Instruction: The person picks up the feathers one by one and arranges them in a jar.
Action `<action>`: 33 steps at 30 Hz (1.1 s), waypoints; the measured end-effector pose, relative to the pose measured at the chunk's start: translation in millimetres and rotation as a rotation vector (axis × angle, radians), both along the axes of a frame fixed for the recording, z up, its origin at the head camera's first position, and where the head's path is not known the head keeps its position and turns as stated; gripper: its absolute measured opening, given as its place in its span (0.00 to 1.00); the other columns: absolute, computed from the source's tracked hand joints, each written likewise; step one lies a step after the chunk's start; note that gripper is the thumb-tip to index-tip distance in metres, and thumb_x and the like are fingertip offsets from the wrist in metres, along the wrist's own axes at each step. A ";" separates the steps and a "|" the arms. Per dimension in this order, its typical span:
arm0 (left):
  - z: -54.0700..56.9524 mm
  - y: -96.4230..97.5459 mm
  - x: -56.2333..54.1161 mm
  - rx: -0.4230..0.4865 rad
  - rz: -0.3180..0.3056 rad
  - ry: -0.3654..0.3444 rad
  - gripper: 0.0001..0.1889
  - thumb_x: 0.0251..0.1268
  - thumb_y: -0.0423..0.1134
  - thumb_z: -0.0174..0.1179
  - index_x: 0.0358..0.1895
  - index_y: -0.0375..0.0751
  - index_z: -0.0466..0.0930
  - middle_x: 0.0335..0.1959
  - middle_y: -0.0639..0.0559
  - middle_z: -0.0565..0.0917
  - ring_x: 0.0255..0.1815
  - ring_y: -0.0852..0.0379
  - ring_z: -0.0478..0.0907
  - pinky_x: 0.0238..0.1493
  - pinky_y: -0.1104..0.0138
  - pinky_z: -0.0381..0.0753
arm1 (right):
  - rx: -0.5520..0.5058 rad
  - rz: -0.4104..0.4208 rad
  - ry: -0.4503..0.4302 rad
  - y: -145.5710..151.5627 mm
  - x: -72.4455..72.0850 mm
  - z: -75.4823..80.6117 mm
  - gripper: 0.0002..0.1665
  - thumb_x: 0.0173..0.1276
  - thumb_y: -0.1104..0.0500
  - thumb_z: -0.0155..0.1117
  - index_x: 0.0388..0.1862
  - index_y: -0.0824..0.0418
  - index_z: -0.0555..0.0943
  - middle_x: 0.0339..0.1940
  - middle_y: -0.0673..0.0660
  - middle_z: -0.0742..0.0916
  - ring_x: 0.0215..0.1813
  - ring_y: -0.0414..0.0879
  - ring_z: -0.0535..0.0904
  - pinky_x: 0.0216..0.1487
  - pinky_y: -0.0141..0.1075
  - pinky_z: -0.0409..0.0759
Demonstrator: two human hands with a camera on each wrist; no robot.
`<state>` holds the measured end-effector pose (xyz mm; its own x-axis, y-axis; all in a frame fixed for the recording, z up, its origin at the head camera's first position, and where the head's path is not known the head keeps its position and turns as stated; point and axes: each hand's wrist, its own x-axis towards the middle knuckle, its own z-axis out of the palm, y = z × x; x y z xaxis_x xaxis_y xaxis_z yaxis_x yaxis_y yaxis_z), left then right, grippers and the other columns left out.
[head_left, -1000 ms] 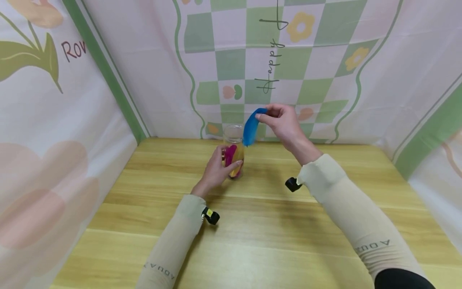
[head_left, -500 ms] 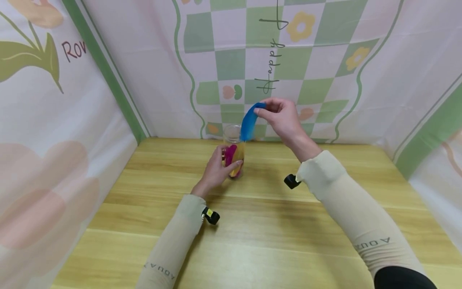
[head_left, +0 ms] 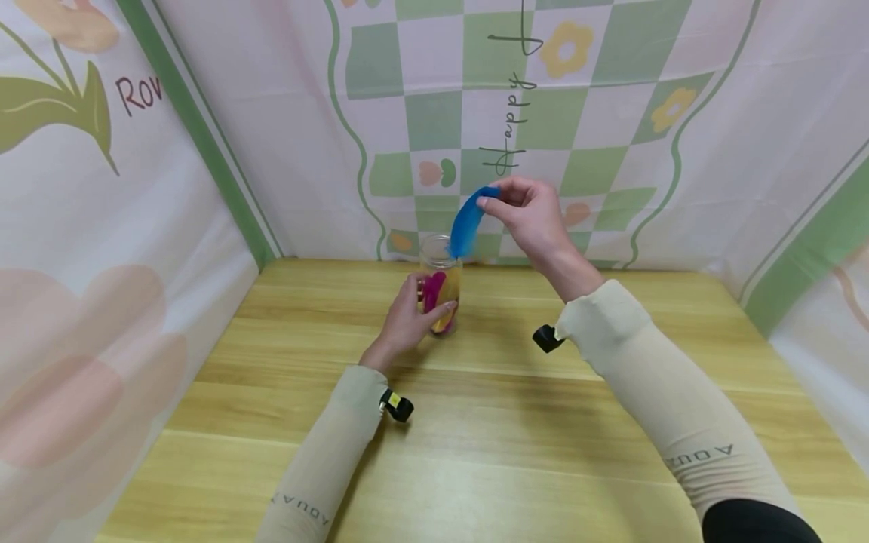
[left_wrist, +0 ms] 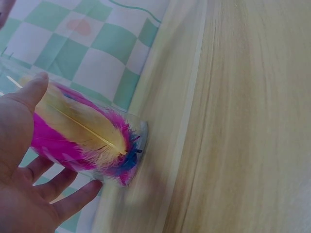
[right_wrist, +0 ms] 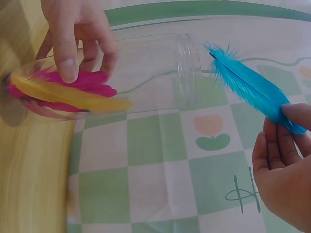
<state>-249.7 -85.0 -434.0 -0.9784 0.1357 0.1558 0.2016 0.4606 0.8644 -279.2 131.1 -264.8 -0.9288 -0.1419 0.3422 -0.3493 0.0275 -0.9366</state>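
A clear glass jar (right_wrist: 150,73) stands upright on the wooden table, its mouth uncovered. Inside it lean a yellow feather (left_wrist: 87,121) and magenta feathers (left_wrist: 56,143), with a bit of dark blue low down. My left hand (head_left: 406,320) holds the jar around its lower half, thumb on one side and fingers on the other. Between thumb and fingertips, my right hand (head_left: 532,222) pinches a blue feather (head_left: 468,222) by one end. The feather's free, fluffy end hangs down by the jar's mouth; in the right wrist view a small gap separates it from the rim.
The wooden table (head_left: 462,452) reaches back to a checkered cloth backdrop (head_left: 434,121) right behind the jar. A printed cloth wall (head_left: 102,302) closes the left side, and another cloth stands on the right. Small black cameras sit on both wrists.
My right hand has risen slightly and shifted a little left, bringing the blue feather's lower end up to the jar's mouth. The left hand and jar have stayed put.
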 end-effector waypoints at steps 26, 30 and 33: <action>1.0 0.5 0.9 -0.004 0.002 0.001 0.35 0.68 0.57 0.67 0.70 0.47 0.62 0.62 0.48 0.75 0.61 0.50 0.75 0.58 0.55 0.83 | -0.023 -0.037 0.057 -10.6 0.0 -2.0 0.07 0.68 0.63 0.73 0.42 0.65 0.87 0.35 0.52 0.88 0.42 0.47 0.82 0.49 0.32 0.83; 0.6 0.3 0.6 -0.003 0.003 0.003 0.35 0.68 0.56 0.67 0.70 0.47 0.62 0.62 0.49 0.75 0.61 0.50 0.75 0.59 0.56 0.82 | -0.004 -0.043 0.062 -11.5 -0.7 -4.2 0.08 0.68 0.61 0.73 0.43 0.64 0.87 0.37 0.52 0.88 0.42 0.49 0.83 0.48 0.32 0.83; 0.5 0.2 0.5 -0.003 0.003 0.003 0.35 0.68 0.57 0.67 0.69 0.47 0.62 0.61 0.49 0.75 0.60 0.50 0.75 0.58 0.56 0.83 | 0.019 -0.042 0.077 -12.4 -0.7 -5.4 0.08 0.69 0.61 0.72 0.43 0.64 0.87 0.37 0.53 0.89 0.43 0.51 0.83 0.47 0.32 0.83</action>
<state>-249.2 -84.8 -433.5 -0.9783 0.1336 0.1585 0.2030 0.4640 0.8623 -280.0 118.7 -270.2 -0.9050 -0.1103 0.4108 -0.4187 0.0609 -0.9061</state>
